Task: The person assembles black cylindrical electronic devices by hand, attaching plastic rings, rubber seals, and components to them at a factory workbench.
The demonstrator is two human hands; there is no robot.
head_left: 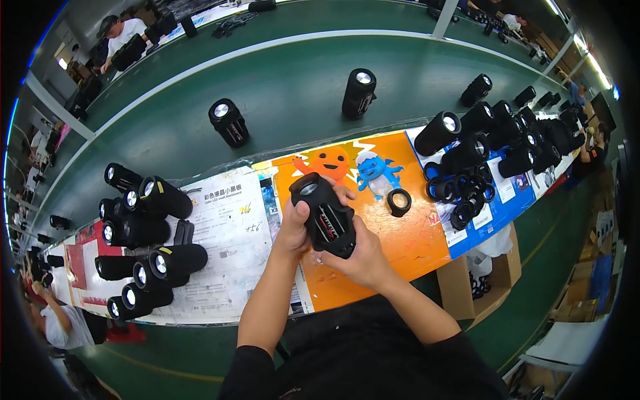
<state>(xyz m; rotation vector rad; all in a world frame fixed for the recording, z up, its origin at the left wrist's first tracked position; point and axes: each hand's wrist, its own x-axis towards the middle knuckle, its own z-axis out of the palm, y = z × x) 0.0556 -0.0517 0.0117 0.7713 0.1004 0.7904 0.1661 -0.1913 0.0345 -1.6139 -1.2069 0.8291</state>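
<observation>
Over the orange part of the bench I hold a black cylindrical portable speaker (pixel 325 220), tilted, with a silver disc at its upper end. My left hand (pixel 292 225) is wrapped round its left side, thumb near the disc end. Around the lower right of the speaker closes my right hand (pixel 362 252), with some of its fingers hidden behind it. A loose black ring (pixel 399 203) lies on the orange sheet (pixel 427 240), to the right of my hands.
Several black speakers (pixel 167 197) lie grouped at the left. More speakers (pixel 438 133) stand at the right, beside a pile of black rings (pixel 460 190). Two speakers stand on the green conveyor belt (pixel 293 87) beyond. A cardboard box (pixel 460 293) sits below the bench's right edge. Other people work farther off.
</observation>
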